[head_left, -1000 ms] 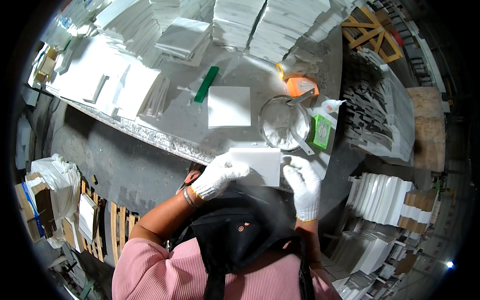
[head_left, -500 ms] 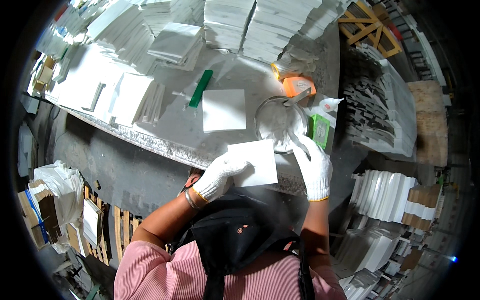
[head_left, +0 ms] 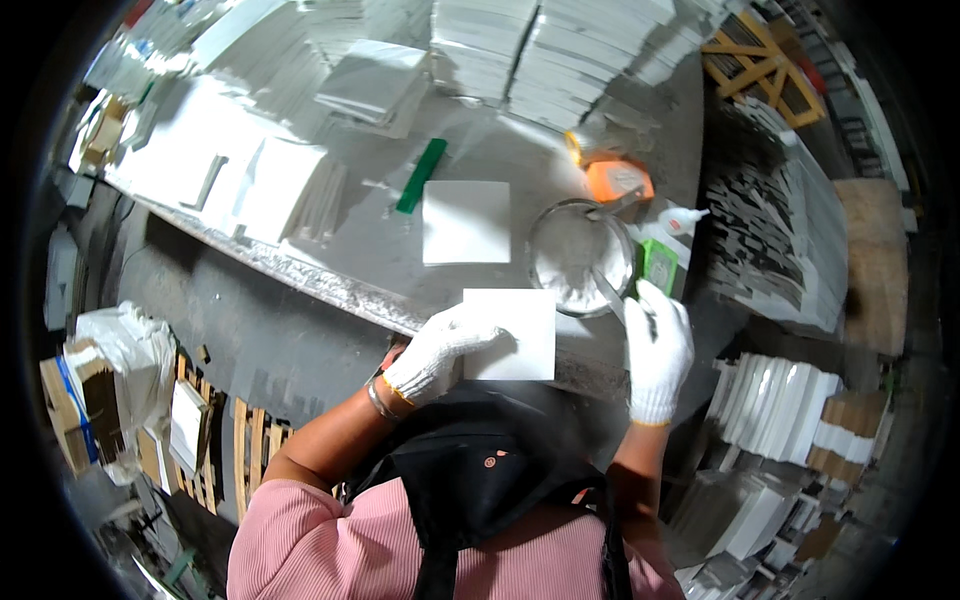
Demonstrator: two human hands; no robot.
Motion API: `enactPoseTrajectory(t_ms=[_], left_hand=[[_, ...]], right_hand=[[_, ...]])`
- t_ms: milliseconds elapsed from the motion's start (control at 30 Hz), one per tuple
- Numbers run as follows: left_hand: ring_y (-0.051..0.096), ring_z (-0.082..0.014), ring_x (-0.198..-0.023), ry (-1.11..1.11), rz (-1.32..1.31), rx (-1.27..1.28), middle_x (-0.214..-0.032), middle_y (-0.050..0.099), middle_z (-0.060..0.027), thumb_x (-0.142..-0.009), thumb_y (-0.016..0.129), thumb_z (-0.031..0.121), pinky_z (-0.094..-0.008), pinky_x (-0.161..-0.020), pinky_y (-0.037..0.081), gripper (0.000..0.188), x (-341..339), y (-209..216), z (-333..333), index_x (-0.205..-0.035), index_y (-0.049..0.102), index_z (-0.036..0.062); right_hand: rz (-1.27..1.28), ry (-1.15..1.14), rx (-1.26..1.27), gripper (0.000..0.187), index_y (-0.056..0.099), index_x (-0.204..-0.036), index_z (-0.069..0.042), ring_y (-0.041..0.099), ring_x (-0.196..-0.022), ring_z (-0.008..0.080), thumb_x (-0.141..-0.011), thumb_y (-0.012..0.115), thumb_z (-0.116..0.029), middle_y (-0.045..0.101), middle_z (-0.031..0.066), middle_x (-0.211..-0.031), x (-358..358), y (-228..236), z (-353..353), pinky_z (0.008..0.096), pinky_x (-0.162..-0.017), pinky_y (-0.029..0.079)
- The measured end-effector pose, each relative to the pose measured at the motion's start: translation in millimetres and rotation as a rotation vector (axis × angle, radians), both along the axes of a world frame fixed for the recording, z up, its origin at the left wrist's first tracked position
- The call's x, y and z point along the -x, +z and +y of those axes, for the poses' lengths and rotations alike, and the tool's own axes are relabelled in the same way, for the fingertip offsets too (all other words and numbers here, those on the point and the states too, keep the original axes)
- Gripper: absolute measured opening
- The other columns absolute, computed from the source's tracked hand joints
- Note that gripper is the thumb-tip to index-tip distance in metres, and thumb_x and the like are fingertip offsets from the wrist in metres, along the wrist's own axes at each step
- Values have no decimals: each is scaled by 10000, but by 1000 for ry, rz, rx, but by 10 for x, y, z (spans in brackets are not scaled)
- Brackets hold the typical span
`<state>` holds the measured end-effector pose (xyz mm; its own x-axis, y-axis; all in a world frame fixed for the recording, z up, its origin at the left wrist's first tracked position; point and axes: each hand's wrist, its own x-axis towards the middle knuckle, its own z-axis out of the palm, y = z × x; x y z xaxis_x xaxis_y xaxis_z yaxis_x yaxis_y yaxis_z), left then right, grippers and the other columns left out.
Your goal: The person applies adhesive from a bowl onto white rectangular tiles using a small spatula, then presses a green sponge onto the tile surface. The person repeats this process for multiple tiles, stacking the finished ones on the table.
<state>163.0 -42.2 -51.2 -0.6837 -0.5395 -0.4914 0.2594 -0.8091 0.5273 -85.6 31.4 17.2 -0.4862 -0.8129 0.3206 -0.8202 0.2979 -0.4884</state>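
My left hand (head_left: 445, 350), in a white knitted glove, grips a white square tile (head_left: 525, 335) by its left side, thumb on top. The tile is held level at the table's front edge. My gloved right hand (head_left: 658, 350) is closed on a narrow grey spatula (head_left: 609, 297), whose far end reaches into a round metal bowl (head_left: 537, 275). White powder or paste (head_left: 575, 262) lies in the bowl. A second flat tool (head_left: 618, 203) rests over its far rim. Another white square tile (head_left: 466, 222) lies on the table left of the bowl.
Beside the bowl are a green box (head_left: 657, 266), a white squeeze bottle (head_left: 682, 220) and an orange box (head_left: 617, 180). A green strip (head_left: 421, 175) lies behind the flat tile. Stacks of white tiles (head_left: 480, 50) line the back; more (head_left: 285, 185) stand at left.
My right hand has drawn back rightward from the bowl, and the spatula now shows between it and the bowl. The left hand has levelled the tile slightly. The whole view has shifted a little.
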Motion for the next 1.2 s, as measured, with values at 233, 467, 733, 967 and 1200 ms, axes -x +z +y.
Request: enactPoseTrajectory(t_ms=[233,467,733,967,1200], left_hand=[[640,-173,-1004,114,-106,130,-1113,677,-78,-842,716,133,-325,-910,503,430,-560,331,-219,-1228,612,-24],[642,-176,-1000,392,-148,219,-1125,667,-94,-836,701,109,-327,-897,511,452,-1162,445,-275,-1255,588,-21],[657,-215,-1002,547,-164,271,-1138,657,-107,-793,744,177,-366,-888,535,548,-1544,491,-232,-1273,562,-14],[657,-208,-997,576,-158,283,-1136,656,-104,-793,738,191,-365,-882,536,556,-1621,429,-194,-1276,557,-16],[633,-204,-1037,574,-158,303,-1148,654,-107,-770,770,207,-369,-925,507,598,-1645,483,-170,-1282,557,-18]], right_hand=[[-290,145,42,195,690,-1084,-1,638,-930,202,-896,665,-45,696,96,-1012,-286,92,110,321,-853,497],[-478,285,34,178,688,-1056,9,655,-931,222,-885,685,-40,699,118,-1008,-457,-167,186,336,-846,505],[-506,318,-22,180,695,-1049,9,662,-948,236,-872,669,-14,707,122,-1017,-513,-215,205,355,-882,502],[-530,313,-52,179,694,-1045,22,660,-944,236,-871,657,-6,705,132,-1016,-569,-199,190,350,-881,502],[-536,327,-48,180,694,-1046,26,654,-940,223,-874,651,-4,699,126,-1003,-608,-191,192,340,-866,502]])
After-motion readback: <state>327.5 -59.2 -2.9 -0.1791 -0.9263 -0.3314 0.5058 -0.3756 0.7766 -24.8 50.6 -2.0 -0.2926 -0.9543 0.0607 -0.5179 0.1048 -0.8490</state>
